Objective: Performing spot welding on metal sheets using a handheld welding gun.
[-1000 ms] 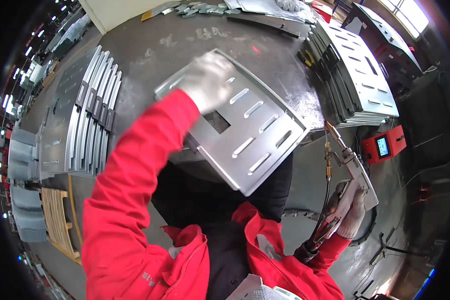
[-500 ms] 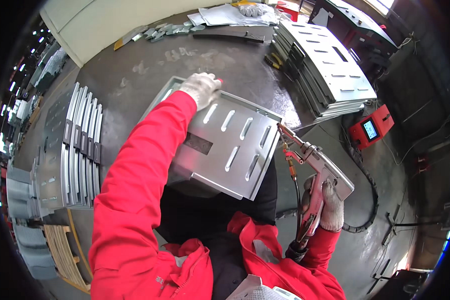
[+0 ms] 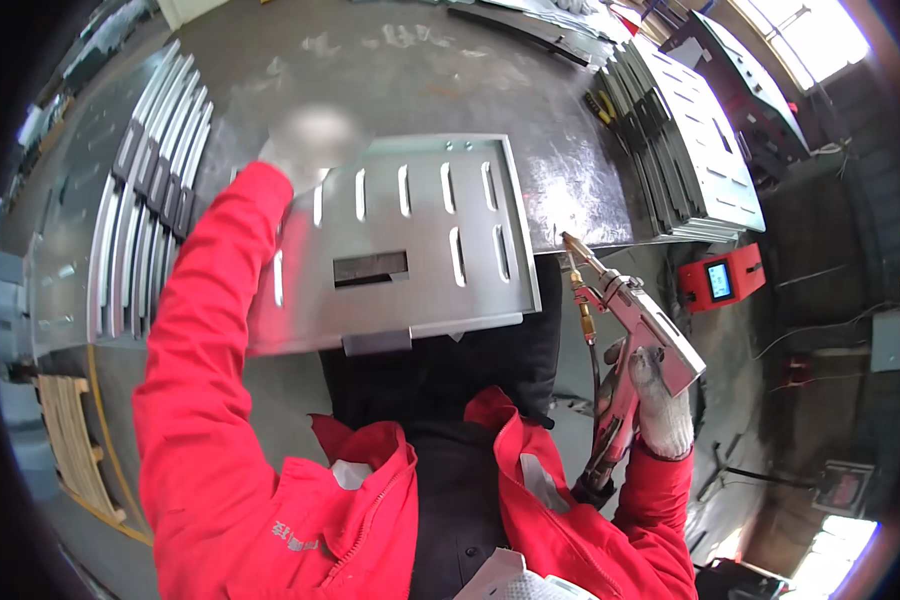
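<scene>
Metal wkshp: weld gun (image 3: 652, 326), panel stacks (image 3: 688, 140)

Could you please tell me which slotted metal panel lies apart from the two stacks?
It is the middle panel, lying singly in front of the person, by the blurred left hand; the others are grouped in the left stack and right stack.

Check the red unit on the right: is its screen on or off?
On: its screen glows bright blue-white against the red unit, seen past the gun-shaped tool in the right hand.

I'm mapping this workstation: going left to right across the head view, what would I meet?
Left-hand stack of slotted metal panels, single slotted metal panel, welding gun, red box with a lit screen.
</scene>
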Demonstrator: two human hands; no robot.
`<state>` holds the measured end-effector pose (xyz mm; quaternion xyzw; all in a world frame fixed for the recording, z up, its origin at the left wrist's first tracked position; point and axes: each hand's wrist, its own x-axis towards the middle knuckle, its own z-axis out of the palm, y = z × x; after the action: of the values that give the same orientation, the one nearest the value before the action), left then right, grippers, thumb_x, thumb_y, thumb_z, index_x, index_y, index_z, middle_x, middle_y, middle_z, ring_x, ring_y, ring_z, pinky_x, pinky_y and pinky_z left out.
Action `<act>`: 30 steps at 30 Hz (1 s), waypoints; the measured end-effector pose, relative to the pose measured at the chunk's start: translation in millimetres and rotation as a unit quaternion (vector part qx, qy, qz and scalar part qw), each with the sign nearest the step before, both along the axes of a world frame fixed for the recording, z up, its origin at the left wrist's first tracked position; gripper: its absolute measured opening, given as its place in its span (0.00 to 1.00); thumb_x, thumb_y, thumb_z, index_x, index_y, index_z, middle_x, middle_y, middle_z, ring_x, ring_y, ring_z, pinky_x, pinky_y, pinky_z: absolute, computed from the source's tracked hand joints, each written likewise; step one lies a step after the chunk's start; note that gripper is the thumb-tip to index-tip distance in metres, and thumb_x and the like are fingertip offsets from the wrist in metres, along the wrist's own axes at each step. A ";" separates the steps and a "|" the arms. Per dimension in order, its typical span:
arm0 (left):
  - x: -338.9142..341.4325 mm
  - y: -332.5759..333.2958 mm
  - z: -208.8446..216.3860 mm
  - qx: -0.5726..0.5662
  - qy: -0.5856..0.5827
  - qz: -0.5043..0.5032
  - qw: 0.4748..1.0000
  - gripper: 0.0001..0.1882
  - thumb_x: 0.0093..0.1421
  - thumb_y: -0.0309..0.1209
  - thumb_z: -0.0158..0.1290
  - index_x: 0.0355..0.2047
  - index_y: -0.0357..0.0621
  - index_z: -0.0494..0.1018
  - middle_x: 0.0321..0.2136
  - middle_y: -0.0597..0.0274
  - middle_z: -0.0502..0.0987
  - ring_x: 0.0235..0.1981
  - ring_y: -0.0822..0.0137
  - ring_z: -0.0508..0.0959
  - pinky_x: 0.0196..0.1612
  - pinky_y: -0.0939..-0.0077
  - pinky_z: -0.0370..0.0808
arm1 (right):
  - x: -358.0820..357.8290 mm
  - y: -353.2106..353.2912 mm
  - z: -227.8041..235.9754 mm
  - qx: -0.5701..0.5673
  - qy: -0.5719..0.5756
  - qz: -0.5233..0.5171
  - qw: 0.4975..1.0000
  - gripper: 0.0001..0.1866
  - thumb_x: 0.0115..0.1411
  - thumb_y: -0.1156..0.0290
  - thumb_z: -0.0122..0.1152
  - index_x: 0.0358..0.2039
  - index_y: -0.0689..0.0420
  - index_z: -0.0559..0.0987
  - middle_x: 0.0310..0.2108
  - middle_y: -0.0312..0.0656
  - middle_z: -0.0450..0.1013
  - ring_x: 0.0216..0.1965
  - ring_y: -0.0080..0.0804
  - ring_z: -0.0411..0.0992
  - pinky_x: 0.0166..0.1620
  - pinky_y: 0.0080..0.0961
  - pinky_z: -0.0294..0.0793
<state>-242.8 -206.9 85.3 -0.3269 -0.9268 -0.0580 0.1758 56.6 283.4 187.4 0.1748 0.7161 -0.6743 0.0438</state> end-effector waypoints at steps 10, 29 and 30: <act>3.6 109.4 20.9 0.301 -0.031 -0.127 0.945 0.09 0.51 0.20 0.62 0.34 0.43 0.81 0.31 0.62 0.81 0.26 0.60 0.76 0.34 0.67 0.76 | -85.0 -48.4 17.5 -0.191 0.099 0.009 0.976 0.27 0.68 0.67 0.64 0.61 0.72 0.71 0.32 0.59 0.78 0.12 0.38 0.72 0.11 0.25 0.71; 6.0 151.2 -3.9 0.196 -0.232 -0.230 0.924 0.42 0.47 0.28 0.66 0.66 0.40 0.73 0.60 0.49 0.78 0.51 0.51 0.80 0.57 0.59 0.76 | -179.6 -46.1 -46.6 -0.141 -0.009 -0.062 0.988 0.28 0.63 0.76 0.61 0.63 0.74 0.71 0.35 0.61 0.80 0.19 0.40 0.76 0.19 0.24 0.76; 5.9 151.2 -4.5 0.198 -0.230 -0.231 0.924 0.43 0.46 0.27 0.66 0.67 0.40 0.73 0.60 0.49 0.78 0.50 0.50 0.80 0.56 0.59 0.76 | -178.2 -41.6 -50.5 -0.125 -0.010 -0.065 0.990 0.28 0.63 0.76 0.61 0.62 0.74 0.71 0.36 0.60 0.80 0.21 0.40 0.77 0.21 0.25 0.77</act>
<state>-236.9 -55.6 80.8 -0.4679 -0.8102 -0.3529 0.0008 -121.6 241.8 137.0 0.2211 0.6126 -0.7583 0.0288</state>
